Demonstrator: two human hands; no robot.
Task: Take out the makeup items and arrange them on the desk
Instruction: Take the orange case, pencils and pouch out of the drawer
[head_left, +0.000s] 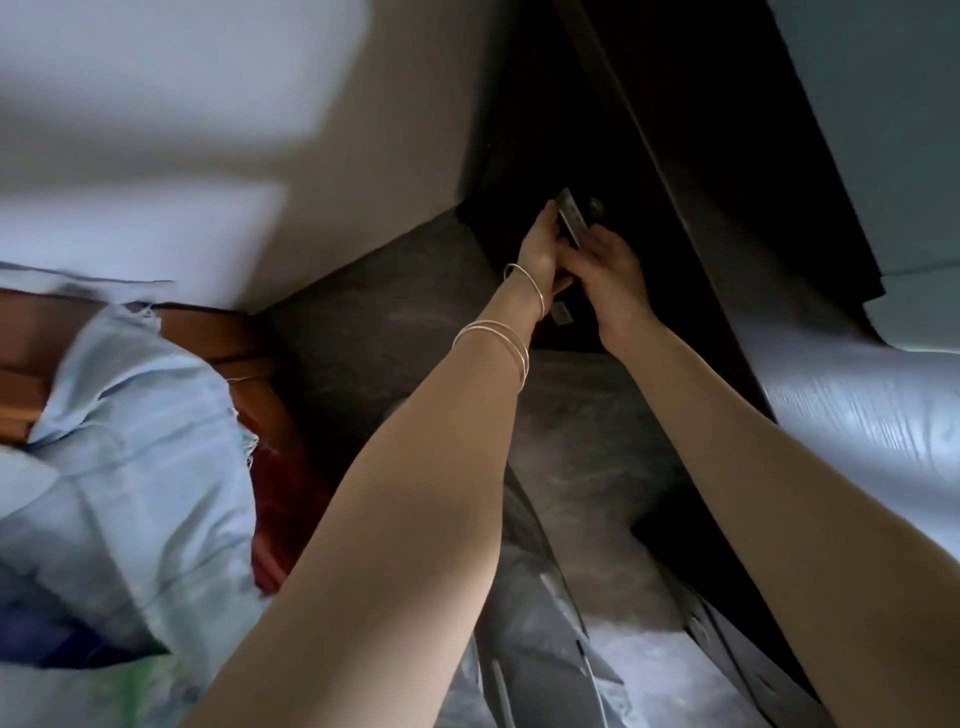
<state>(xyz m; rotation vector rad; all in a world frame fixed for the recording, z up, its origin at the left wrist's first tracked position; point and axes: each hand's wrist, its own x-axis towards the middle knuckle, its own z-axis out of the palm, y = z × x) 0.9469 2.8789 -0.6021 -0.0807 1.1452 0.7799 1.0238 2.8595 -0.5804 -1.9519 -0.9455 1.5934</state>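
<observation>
Both my arms reach far forward into a dark wooden cabinet (649, 171) in the room's corner. My left hand (540, 249), with thin bangles on its wrist, grips the left edge of a flat grey rectangular item (571, 215) that stands tilted against the dark interior. My right hand (615, 275) is just right of and below it, with the thumb and fingertips closed on the item's lower end. The view is blurred and dim, so I cannot tell what kind of makeup item it is. A small pale piece (561, 312) shows below my left wrist.
Light blue bedding (119, 441) on a wooden bed frame (244, 348) fills the left. The dark grey floor (395, 322) runs between bed and cabinet. A shiny plastic-wrapped bulk (857, 415) lies on the right, and crumpled clear plastic (535, 623) sits below my arms.
</observation>
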